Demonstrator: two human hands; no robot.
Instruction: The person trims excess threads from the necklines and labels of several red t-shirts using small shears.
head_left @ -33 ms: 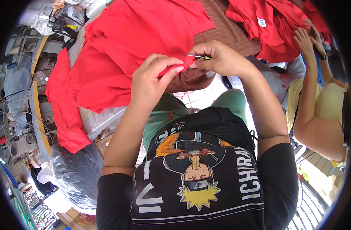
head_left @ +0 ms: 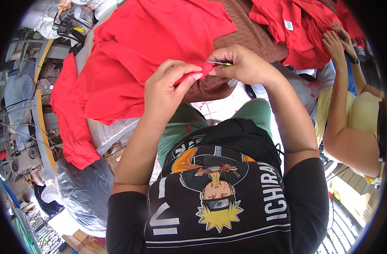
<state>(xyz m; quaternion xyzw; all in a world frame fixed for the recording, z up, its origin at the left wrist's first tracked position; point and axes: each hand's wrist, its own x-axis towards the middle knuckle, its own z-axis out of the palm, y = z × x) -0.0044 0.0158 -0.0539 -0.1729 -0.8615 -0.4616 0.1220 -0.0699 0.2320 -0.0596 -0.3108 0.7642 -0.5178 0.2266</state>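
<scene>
A large red garment [head_left: 136,46] is spread over the brown cloth-covered surface and hangs down on the left. My left hand [head_left: 170,82] is closed, pinching a gathered edge of the garment between thumb and fingers. Just to the right, my right hand [head_left: 236,63] is closed round small thread snips [head_left: 219,63]. Their thin metal blade points left, just above the bunched red edge, and a yellow-green part shows at the fingers. The rest of the snips is hidden in the hand. My right fingertips touch or nearly touch the fabric.
At the right, another person's hands [head_left: 335,44] handle a red garment pile [head_left: 293,25] with a white tag. Brown patterned cloth [head_left: 248,31] covers the work surface. A clear plastic-wrapped bundle [head_left: 83,190] stands at lower left, beside shelving [head_left: 43,122] with spools and cables.
My hands, the snips and the red garment look unmoved. The other person's hands have shifted slightly on their red cloth.
</scene>
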